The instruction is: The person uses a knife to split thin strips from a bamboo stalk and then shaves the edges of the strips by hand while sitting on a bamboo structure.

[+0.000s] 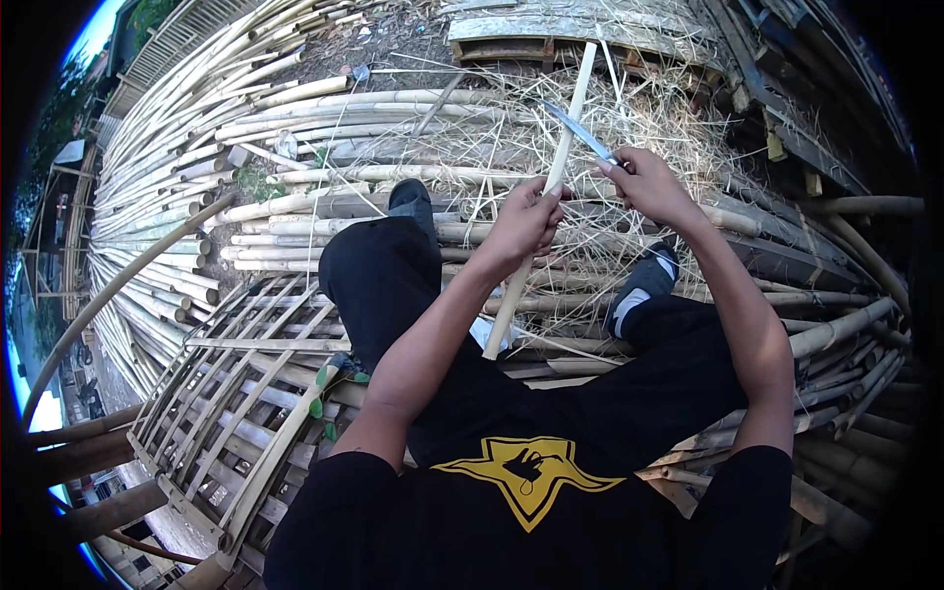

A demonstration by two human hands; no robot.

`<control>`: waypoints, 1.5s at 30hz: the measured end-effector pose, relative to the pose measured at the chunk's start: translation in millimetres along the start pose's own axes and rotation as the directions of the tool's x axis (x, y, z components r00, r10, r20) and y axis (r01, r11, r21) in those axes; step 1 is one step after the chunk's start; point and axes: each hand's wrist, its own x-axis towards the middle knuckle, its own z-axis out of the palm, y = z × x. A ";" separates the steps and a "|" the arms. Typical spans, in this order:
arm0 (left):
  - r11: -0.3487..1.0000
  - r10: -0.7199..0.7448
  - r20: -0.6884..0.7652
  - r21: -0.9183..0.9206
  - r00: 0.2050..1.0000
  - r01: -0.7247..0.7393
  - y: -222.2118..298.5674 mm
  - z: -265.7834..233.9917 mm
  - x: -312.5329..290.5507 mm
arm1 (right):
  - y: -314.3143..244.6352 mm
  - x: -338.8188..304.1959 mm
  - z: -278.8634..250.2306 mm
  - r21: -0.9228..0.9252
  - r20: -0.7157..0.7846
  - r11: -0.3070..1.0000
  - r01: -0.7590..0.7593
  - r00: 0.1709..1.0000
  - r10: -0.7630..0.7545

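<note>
A long pale bamboo strip (573, 113) slants across the middle of the view, its far end up and to the right. My left hand (527, 218) is closed round it near its middle, the thumb lying along it. In my right hand (648, 187) is a knife (580, 131), gripped by its dark handle. The blade points up and to the left, and it crosses the strip in this view; whether it touches the strip I cannot tell. The strip's near end hangs above my lap, between my knees.
Thin bamboo shavings (678, 128) cover the ground ahead and around my right shoe (644, 285). Many bamboo poles (167, 206) lie stacked at the left. A slatted bamboo frame (236, 423) stands by my left leg. Far ahead is a wooden pallet (501, 49); timber (806, 147) lies at the right.
</note>
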 end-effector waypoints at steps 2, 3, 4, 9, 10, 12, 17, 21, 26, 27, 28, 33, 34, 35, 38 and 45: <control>0.999 0.041 0.009 -0.021 0.999 -0.041 3.7 -2.0 2.7 | -14.4 -9.8 2.4 -0.114 -0.004 0.992 0.055 0.998 -0.056; 0.997 0.075 0.025 -0.030 0.997 -0.074 6.1 -1.7 1.9 | -18.4 -14.3 4.5 -0.215 -0.010 0.971 0.103 0.994 -0.108; 0.998 0.061 0.034 -0.031 0.998 -0.060 8.7 0.1 0.1 | -15.8 -17.1 8.8 -0.220 -0.029 0.957 0.188 0.979 -0.199; 0.997 0.049 0.016 -0.069 0.999 -0.047 8.2 -2.9 2.0 | -17.3 -16.1 6.7 -0.373 0.016 0.871 0.320 0.941 -0.339; 0.996 0.008 0.022 -0.093 1.000 -0.006 7.7 -4.3 3.0 | -16.2 -16.8 6.3 -0.415 0.059 0.855 0.310 0.947 -0.315; 0.992 -0.039 0.028 -0.120 0.999 0.042 6.2 -4.9 3.4 | -11.1 -20.8 8.6 -0.442 0.110 0.854 0.275 0.961 -0.253; 0.995 -0.063 0.039 -0.075 0.997 0.066 -1.7 -2.7 2.4 | 10.7 -23.1 21.8 -0.255 0.177 0.882 0.396 0.916 -0.360; 0.997 -0.074 0.052 -0.032 0.996 0.076 -5.9 -3.8 1.0 | 16.7 -13.7 21.9 -0.326 0.179 0.835 0.442 0.897 -0.405; 0.987 -0.105 0.122 -0.107 0.987 0.119 -1.8 0.5 -14.9 | 83.3 38.0 -33.0 -0.522 -0.172 0.853 -0.011 0.981 -0.093; 0.976 -0.170 0.167 -0.105 0.971 0.189 -2.1 -3.6 -25.2 | 102.0 41.1 -64.4 -0.535 -0.294 0.838 -0.110 0.954 -0.063; 0.991 -0.081 0.196 -0.086 0.977 0.099 -4.5 -5.8 -28.5 | 119.0 33.0 -83.5 -0.505 -0.405 0.855 -0.122 0.908 -0.110; 0.977 -0.006 0.147 -0.209 0.989 0.037 15.3 -14.8 -11.8 | 91.9 9.5 -73.9 -0.302 -0.458 0.953 0.014 0.875 -0.158; 0.954 -0.008 0.141 -0.295 0.990 0.050 13.8 -12.2 -9.3 | 79.5 9.4 -63.6 -0.111 -0.342 0.992 0.065 0.934 -0.100; 0.926 -0.015 0.135 -0.372 0.991 0.065 13.5 -8.3 -6.5 | 66.4 8.5 -49.8 0.098 -0.212 0.992 0.086 0.975 -0.063; 0.941 0.083 0.015 -0.331 0.996 -0.073 7.7 -10.0 3.9 | 6.7 -8.8 -10.7 0.416 0.032 0.901 -0.122 0.992 0.120; 0.945 0.171 -0.182 -0.248 0.968 -0.214 21.4 -20.0 9.3 | -27.0 -31.8 32.0 0.479 0.194 0.865 -0.149 0.979 0.061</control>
